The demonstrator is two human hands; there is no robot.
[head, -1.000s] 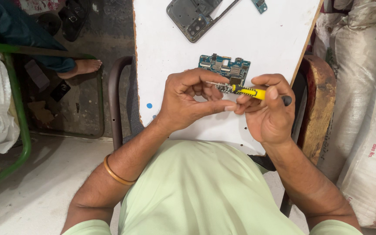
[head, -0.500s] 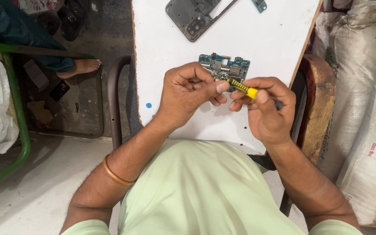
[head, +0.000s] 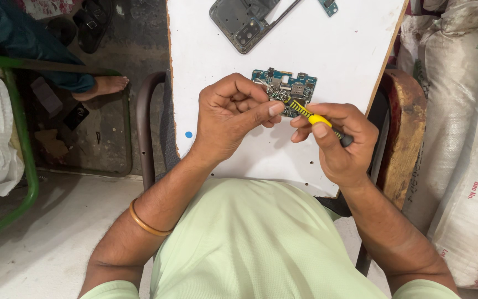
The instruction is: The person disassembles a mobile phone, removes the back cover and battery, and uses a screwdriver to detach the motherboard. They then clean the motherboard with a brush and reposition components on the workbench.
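A phone circuit board is being worked with a small screwdriver at the frame's centre.

The yellow-handled screwdriver [head: 315,119] is pinched in the closed right hand [head: 336,141], its tip set on the blue-green circuit board [head: 284,88]; the left hand [head: 233,113] is curled, thumb at the shaft. A steady, upright tip seems called for next. A grey phone frame [head: 244,19] lies at upper centre on the white table [head: 349,50].

A small blue-green circuit board [head: 284,88] is seen lying flat on the white desk [head: 327,50]. A yellow-handled screwdriver [head: 315,118] with a black end is held slanted, its tip set on the board's near edge.
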